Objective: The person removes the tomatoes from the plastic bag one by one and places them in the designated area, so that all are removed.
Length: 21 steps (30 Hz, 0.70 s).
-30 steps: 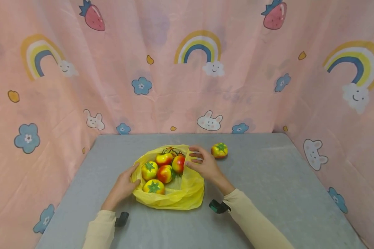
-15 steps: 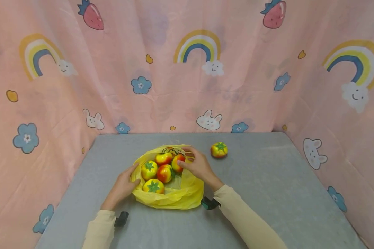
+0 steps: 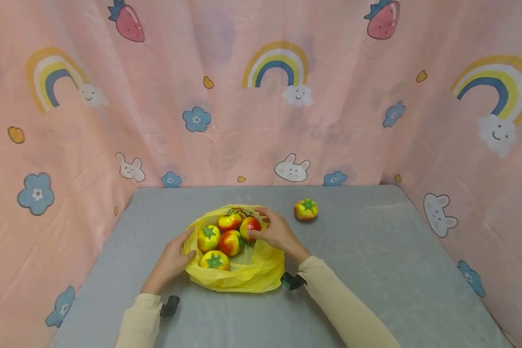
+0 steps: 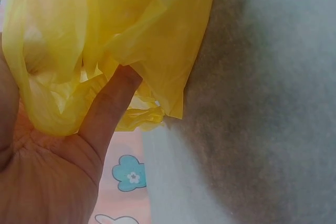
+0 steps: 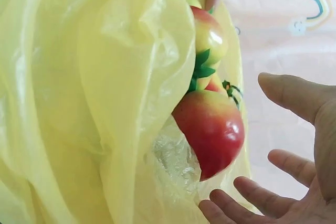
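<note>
A yellow plastic bag lies with its mouth spread toward me, several glossy red-and-yellow tomatoes inside. My left hand grips the bag's left edge, the thumb over the plastic near the rim in the left wrist view. At the right side of the mouth is my right hand, fingers spread beside the rightmost tomato. Seen from the right wrist, that red tomato bulges out past the bag's edge, with the thumb and fingers of the right hand apart around nothing.
One more yellow-and-red tomato with a green star-shaped top sits on the grey table, behind and right of the bag. A pink patterned curtain stands along the table's back and sides.
My right hand has moved left from the bag's right edge to the rightmost tomato. More of that tomato shows now. My left hand has stayed in place.
</note>
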{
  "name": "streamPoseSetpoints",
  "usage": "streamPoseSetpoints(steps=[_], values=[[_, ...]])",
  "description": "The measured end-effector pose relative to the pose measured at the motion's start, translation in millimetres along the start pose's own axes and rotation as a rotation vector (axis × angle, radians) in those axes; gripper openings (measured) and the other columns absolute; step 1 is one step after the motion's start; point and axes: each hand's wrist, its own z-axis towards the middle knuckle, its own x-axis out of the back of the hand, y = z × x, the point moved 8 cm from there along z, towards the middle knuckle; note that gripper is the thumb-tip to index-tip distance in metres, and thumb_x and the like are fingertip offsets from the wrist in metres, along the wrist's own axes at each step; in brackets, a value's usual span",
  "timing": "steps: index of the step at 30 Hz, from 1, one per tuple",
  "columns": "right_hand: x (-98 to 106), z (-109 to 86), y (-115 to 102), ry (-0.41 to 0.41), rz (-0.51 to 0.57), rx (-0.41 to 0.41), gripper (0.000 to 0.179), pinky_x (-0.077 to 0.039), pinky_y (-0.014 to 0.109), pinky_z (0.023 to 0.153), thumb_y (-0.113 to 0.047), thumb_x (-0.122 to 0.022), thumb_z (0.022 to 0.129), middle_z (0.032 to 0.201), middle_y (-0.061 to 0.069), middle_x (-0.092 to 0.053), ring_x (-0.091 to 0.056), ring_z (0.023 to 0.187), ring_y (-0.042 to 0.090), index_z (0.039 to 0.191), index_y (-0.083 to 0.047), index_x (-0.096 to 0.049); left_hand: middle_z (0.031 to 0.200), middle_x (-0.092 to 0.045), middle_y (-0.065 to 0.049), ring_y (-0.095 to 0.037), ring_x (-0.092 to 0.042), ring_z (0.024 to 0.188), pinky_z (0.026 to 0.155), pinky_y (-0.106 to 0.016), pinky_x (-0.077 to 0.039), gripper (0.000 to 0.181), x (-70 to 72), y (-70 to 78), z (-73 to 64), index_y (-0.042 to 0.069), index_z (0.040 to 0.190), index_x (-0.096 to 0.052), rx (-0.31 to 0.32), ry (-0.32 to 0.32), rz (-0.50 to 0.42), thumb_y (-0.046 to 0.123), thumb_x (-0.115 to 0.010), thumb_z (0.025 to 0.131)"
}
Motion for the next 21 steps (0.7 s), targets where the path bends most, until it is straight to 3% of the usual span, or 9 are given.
streamPoseSetpoints(steps=[16,21], values=[[-20,11.6,4,-0.077,-0.05,-0.027,0.075,-0.045,0.048,0.111,-0.032,-0.082,0.079,0.146,0.009,-0.052,-0.053,0.127,0.031,0.144,-0.017,-0.048,0.154,-0.034,-0.028,-0.046,-0.031,0.143,0.118,-0.058,-0.028,0.066,0.5,-1.6,1.5,0.002,0.152,-0.032,-0.003,0.005,0.005,0.007,-0.059,0.092],[-25,15.8,5,-0.078,-0.081,0.005,0.071,-0.043,0.048,0.112,-0.029,-0.083,0.078,0.146,0.009,-0.052,-0.052,0.129,0.031,0.14,-0.015,-0.052,0.154,-0.034,-0.028,-0.047,-0.031,0.143,0.118,-0.058,-0.027,0.067,0.7,-1.3,0.7,0.0,0.152,-0.032,-0.013,0.008,0.005,0.006,-0.059,0.091]])
